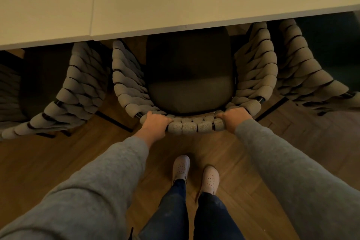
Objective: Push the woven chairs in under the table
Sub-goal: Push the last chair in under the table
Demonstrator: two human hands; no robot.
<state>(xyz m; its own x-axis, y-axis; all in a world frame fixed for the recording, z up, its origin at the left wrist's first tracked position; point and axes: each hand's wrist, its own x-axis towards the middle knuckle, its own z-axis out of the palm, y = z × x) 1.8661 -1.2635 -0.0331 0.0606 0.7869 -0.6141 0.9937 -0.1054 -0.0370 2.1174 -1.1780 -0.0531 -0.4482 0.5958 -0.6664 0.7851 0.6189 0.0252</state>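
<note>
The middle woven chair stands at the near edge of the table, its dark seat cushion partly beneath the tabletop and its curved woven backrest toward the person. The left hand is wrapped over the left end of the backrest rim, fingers curled closed around the woven cord; the right hand grips the right end of the same rim in the same closed manner. The chair faces away from the person, toward the table, and its front-to-back axis runs nearly square to the table edge, so a straight push appears to be the correct input. A left woven chair and a right woven chair stand just beside it, each angled outward at the back. Risk one: uneven force from the two hands would likely turn the chair, causing an armrest to rub or catch on a neighbouring chair, since the side gaps are narrow. Risk two: the woven arms sit close below the tabletop edge; whether they clear it cannot be determined, and contact would stop the travel. Risk three: the legs may drag or snag on the wooden floor, and the person's shoes stand near the rear legs.
</note>
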